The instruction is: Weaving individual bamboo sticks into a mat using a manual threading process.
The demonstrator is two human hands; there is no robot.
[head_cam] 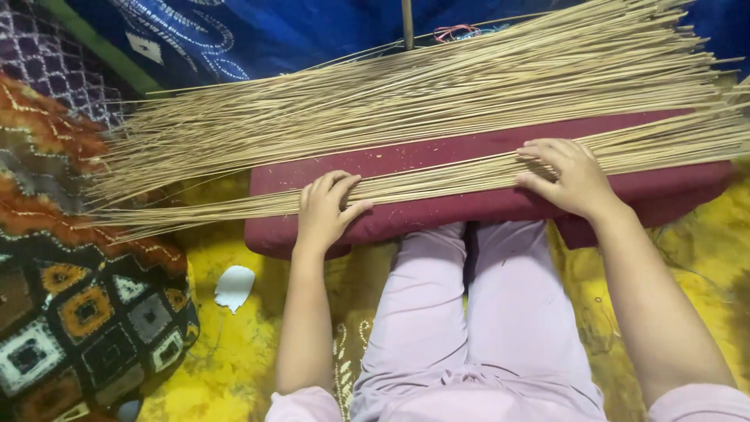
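A large bundle of thin tan sticks (437,101) is laid across a maroon cushion (469,211), which is set across the person's lap, over legs in pale pink trousers (476,312). The sticks are fanned from upper right to lower left, their ends overhanging the cushion's left edge. A narrower strand of them runs along the cushion's near side. The left hand (324,211) is pressed flat on that strand, grip spread, fingers on top, nothing pinched. The right hand (566,176) is set on the same strand further right, fingers curled over the sticks; whether any are pinched cannot be told. A yellow cloth (234,344) is spread below, with a small white scrap (234,287) on it. A patterned patchwork fabric (70,297) is seen at left, blue fabric (258,31) at top.
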